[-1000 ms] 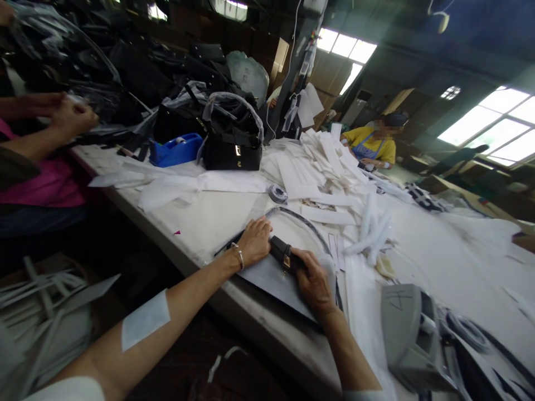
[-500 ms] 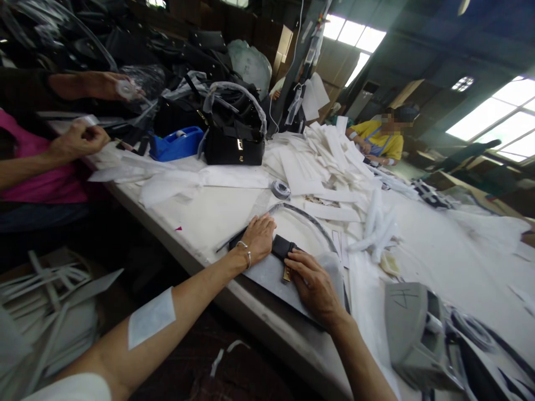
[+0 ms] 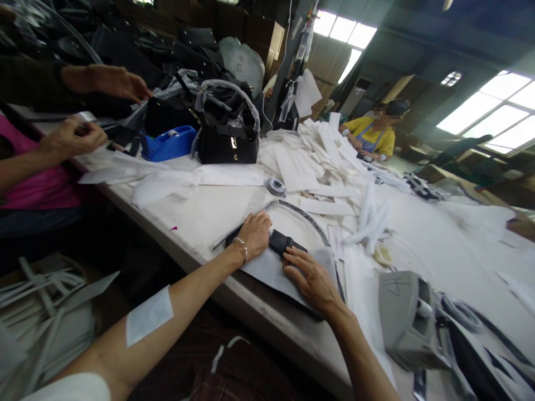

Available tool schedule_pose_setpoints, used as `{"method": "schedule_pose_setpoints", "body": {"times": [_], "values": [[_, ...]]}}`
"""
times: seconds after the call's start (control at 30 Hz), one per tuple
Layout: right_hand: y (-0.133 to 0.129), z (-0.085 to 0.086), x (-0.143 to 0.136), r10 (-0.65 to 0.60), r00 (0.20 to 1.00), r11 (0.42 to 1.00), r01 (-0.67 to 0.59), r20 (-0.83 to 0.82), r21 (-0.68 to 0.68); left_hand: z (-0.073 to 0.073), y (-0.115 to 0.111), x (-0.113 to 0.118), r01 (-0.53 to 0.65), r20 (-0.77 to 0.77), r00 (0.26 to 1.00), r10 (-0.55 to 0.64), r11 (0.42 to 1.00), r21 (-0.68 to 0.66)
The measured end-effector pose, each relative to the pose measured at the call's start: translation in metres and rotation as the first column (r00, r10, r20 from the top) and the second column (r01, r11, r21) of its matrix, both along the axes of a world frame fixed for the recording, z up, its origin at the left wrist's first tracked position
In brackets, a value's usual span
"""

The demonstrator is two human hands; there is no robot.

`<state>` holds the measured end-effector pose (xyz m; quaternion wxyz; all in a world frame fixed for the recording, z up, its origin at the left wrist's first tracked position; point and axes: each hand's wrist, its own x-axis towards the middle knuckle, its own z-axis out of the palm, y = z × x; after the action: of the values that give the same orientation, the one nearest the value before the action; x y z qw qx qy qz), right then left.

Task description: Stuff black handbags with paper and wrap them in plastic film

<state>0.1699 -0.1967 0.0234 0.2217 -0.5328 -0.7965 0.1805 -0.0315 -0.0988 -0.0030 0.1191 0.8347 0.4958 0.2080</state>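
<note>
A black handbag lies on its side at the table's near edge, a pale protective sheet (image 3: pixel 267 273) over its face and its film-wrapped handle (image 3: pixel 307 214) arching away. My left hand (image 3: pixel 256 233) rests on the bag's left part, its fingers stretched out and lying flat. Just right of those fingertips runs a short black strap (image 3: pixel 279 241). My right hand (image 3: pixel 311 278) lies over the strap's right end, fingers extended, covering most of the gold clasp there. Neither hand is wrapped round anything that I can see.
A finished black handbag (image 3: pixel 228 145) stands behind, beside a blue tape dispenser (image 3: pixel 169 143). White paper strips (image 3: pixel 317 150) heap up at the back. A tape roll (image 3: pixel 276 186) lies nearer. At right sits a grey dispenser (image 3: pixel 403 317). Co-workers' hands (image 3: pixel 69 136) show at left.
My right hand's fingers now cover the gold clasp that showed before. My left hand stays on the bag. At left, a co-worker's upper hand has moved right and opened. The view has shifted slightly.
</note>
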Motion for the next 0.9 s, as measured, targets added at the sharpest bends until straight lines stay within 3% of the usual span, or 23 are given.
{"method": "schedule_pose_setpoints", "body": {"times": [0.4, 0.53, 0.6, 0.7, 0.8, 0.9], "values": [[0.001, -0.009, -0.016, -0.078, 0.988, 0.989, 0.059, 0.132, 0.138, 0.002, 0.0, -0.001, 0.013, -0.011, 1.0, -0.013, 1.0, -0.006], [-0.001, -0.014, -0.014, -0.094, 0.99, 0.986, 0.078, 0.108, 0.145, 0.024, -0.002, -0.005, 0.029, 0.017, 0.999, -0.029, 0.999, 0.014], [-0.001, -0.018, -0.013, -0.096, 0.992, 0.986, 0.084, 0.079, 0.147, 0.043, -0.014, -0.007, 0.123, 0.053, 0.99, -0.127, 0.99, 0.069], [0.0, -0.021, -0.008, -0.084, 0.996, 0.989, 0.081, 0.026, 0.126, 0.058, -0.045, -0.01, 0.414, 0.014, 0.91, -0.415, 0.908, 0.057], [0.0, -0.019, -0.003, -0.048, 0.999, 0.997, 0.048, -0.003, 0.059, 0.044, -0.078, -0.012, 0.52, -0.082, 0.851, -0.518, 0.854, 0.009], [0.001, -0.011, -0.002, -0.006, 1.0, 1.0, 0.005, -0.007, -0.018, 0.02, -0.095, -0.016, 0.48, -0.037, 0.877, -0.479, 0.873, 0.086]]}}
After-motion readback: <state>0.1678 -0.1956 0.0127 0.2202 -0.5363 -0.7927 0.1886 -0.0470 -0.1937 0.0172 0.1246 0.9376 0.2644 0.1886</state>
